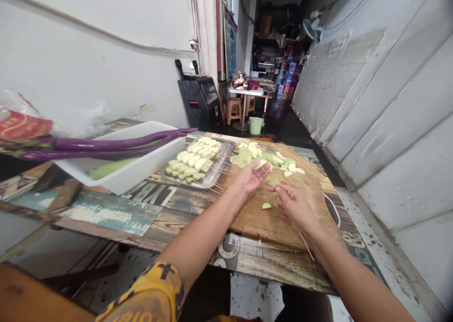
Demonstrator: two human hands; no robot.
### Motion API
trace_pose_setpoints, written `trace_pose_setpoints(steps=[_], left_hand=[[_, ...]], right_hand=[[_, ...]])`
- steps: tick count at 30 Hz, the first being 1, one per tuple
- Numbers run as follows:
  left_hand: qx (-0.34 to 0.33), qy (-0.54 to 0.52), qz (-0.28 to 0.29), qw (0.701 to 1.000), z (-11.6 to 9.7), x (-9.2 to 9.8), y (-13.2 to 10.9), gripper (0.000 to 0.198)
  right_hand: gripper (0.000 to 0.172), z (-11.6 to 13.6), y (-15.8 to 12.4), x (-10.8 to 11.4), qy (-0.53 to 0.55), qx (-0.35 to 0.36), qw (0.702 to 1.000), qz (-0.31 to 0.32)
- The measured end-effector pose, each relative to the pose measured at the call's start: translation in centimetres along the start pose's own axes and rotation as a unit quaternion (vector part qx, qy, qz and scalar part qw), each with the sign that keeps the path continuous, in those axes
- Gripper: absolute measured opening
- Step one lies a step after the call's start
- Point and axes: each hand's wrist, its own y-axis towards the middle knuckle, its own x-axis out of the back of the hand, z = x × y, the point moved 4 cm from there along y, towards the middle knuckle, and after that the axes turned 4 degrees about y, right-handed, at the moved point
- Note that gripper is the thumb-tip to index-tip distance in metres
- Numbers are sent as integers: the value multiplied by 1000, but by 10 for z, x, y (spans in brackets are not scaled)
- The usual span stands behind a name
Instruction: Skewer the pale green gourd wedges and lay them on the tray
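Above a wooden cutting board point(255, 220), my left hand point(252, 177) holds a pale green vegetable slice point(261, 164) in its fingers. My right hand point(290, 203) pinches a thin wooden skewer point(305, 244); its upper end points at the slice and its lower end sticks out below the hand. One cut piece with green skin point(265, 206) lies on the board between my hands. More loose slices point(247, 153) are heaped at the board's far side. Left of the board, a clear tray point(215, 173) bears rows of skewered slices point(193, 159).
Bare skewers point(300, 159) lie beyond the board at the right. A white bin point(130, 183) at the left holds a green vegetable, with long purple eggplants point(116, 144) across it. A plastic bag point(24, 124) sits far left.
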Motion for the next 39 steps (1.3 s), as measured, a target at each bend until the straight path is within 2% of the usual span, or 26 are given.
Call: trace_pose_setpoints(steps=[4, 9, 15, 24, 32, 39], left_hand=[[-1, -5, 10, 1000, 1, 0, 0, 6], [-5, -10, 1, 1000, 1, 0, 0, 3], [-8, -12, 4, 1000, 2, 1, 4, 2], [-4, -15, 8, 1000, 3, 1, 3, 4], [7, -16, 0, 1000, 3, 1, 3, 4], [6, -10, 5, 1000, 4, 2, 4, 3]], right_hand=[[34, 2, 2, 4, -87, 53, 995, -17], [34, 4, 4, 9, -182, 123, 974, -51], [34, 3, 7, 10, -233, 187, 951, -75], [37, 3, 5, 8, -217, 156, 961, -71], [37, -3, 4, 2, -98, 88, 991, -33], [34, -8, 6, 0, -70, 81, 994, -28]])
